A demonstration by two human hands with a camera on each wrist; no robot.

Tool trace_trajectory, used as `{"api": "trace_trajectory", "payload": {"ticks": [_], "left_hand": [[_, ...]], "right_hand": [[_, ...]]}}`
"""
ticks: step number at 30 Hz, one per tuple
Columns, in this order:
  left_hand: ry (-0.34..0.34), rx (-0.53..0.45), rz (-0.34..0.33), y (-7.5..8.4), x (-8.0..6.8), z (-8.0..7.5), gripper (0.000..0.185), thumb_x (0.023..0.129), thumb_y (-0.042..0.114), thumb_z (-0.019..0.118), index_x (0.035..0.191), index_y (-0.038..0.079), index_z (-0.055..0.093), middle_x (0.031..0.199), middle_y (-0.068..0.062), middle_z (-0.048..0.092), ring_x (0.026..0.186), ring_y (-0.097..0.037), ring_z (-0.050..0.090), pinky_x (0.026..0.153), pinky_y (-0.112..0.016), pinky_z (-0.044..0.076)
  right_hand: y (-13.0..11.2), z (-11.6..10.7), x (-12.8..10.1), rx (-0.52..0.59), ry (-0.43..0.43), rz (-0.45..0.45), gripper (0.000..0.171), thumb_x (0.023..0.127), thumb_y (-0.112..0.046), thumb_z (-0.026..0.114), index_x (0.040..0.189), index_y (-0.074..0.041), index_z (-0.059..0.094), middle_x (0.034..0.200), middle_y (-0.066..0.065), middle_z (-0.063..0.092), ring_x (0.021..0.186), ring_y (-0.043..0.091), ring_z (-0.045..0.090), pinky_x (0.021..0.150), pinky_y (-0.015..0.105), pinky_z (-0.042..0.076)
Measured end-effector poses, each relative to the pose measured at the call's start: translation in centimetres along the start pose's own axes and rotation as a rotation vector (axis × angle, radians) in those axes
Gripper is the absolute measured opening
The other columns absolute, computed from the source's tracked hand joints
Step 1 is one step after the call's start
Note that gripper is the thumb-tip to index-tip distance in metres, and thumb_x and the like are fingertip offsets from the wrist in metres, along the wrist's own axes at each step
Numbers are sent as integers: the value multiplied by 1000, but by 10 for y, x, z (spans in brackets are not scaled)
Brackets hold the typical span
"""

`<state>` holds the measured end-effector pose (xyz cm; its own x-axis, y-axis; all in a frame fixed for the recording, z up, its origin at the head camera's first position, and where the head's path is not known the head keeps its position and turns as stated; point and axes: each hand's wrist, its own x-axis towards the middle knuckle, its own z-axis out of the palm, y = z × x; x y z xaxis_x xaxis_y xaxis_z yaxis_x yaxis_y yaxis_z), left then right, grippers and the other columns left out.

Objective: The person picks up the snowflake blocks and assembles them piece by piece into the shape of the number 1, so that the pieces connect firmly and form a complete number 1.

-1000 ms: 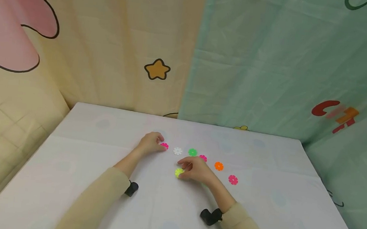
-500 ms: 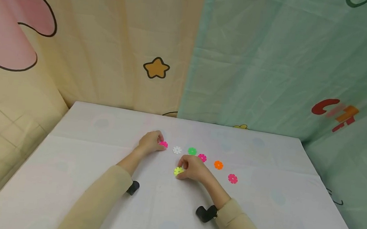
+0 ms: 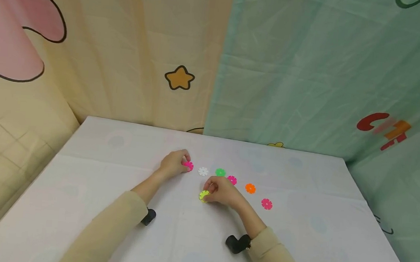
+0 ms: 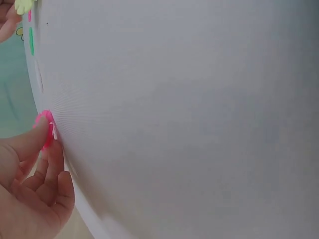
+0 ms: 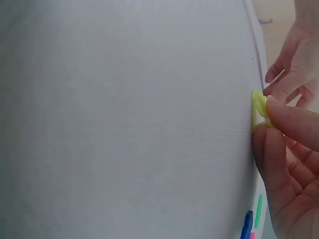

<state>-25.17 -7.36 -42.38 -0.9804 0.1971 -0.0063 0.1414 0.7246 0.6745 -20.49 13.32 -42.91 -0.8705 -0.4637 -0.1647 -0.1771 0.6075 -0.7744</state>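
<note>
My left hand (image 3: 174,164) pinches a pink snowflake disc (image 3: 189,166) between thumb and fingers at the left end of a loose row. In the left wrist view the pink disc stands tilted, close over the white tabletop. Nearer to me, my right hand (image 3: 223,191) pinches a yellow snowflake disc (image 3: 203,195). The right wrist view has this yellow disc (image 5: 259,107) raised on edge between thumb and fingertips. A white disc (image 3: 203,171) lies just right of the left hand, and a green disc (image 3: 220,172) lies beyond the right hand.
Another pink disc (image 3: 232,180), an orange disc (image 3: 250,188) and a red-pink disc (image 3: 266,203) lie toward the right on the white tabletop (image 3: 115,189). A blue disc (image 5: 246,226) shows only in the right wrist view. Printed curtains (image 3: 294,71) hang behind the table.
My right hand has shifted slightly left, its index finger curling closer to the thumb around the yellow disc. The left hand stays nearly still with the pink disc.
</note>
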Motion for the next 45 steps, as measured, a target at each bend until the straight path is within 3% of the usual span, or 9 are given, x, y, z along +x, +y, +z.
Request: {"api": "trace_trajectory", "payload": {"ticks": [11, 22, 27, 35, 40, 45], "left_hand": [[-17, -104, 6, 4, -12, -3, 15, 82, 3, 68, 96, 3, 64, 83, -8, 61, 76, -21, 55, 70, -32, 47], [-152, -287, 14, 17, -35, -3, 16, 82, 2, 66, 97, 6, 64, 85, -5, 59, 77, -18, 53, 66, -27, 45], [-206, -370, 57, 22, -49, -2, 16, 82, 1, 65, 98, 5, 64, 85, -5, 62, 77, -16, 57, 66, -27, 47], [-250, -477, 98, 32, -68, 1, 16, 84, 6, 66, 100, 5, 64, 86, -4, 65, 79, -22, 61, 73, -37, 52], [-252, -528, 93, 40, -77, 3, 17, 85, 7, 65, 102, 4, 64, 86, -4, 63, 80, -23, 61, 75, -40, 52], [-262, -590, 74, 44, -88, 7, 20, 85, 9, 66, 104, 2, 62, 88, -5, 62, 83, -28, 61, 78, -42, 52]], "right_hand": [[-1, -11, -6, 140, 48, 35, 21, 76, -12, 77, 94, -3, 70, 69, 2, 58, 62, 15, 54, 59, 25, 46], [-9, -25, -17, 298, 67, 28, 23, 80, -9, 72, 97, 5, 65, 72, 4, 62, 65, 22, 63, 68, 36, 55], [-9, -29, -25, 327, 77, 20, 24, 84, -8, 69, 100, 7, 61, 72, 6, 63, 69, 26, 65, 71, 40, 55], [-17, -36, -34, 356, 64, -10, 19, 88, -4, 62, 102, 8, 59, 86, 29, 63, 75, 36, 64, 73, 45, 54], [-22, -38, -36, 366, 71, -36, 18, 89, -2, 60, 103, 9, 58, 82, 20, 64, 79, 44, 61, 74, 45, 54], [-22, -37, -37, 370, 52, -80, 17, 88, -1, 61, 102, 9, 58, 83, 23, 62, 78, 42, 62, 75, 46, 53]]}}
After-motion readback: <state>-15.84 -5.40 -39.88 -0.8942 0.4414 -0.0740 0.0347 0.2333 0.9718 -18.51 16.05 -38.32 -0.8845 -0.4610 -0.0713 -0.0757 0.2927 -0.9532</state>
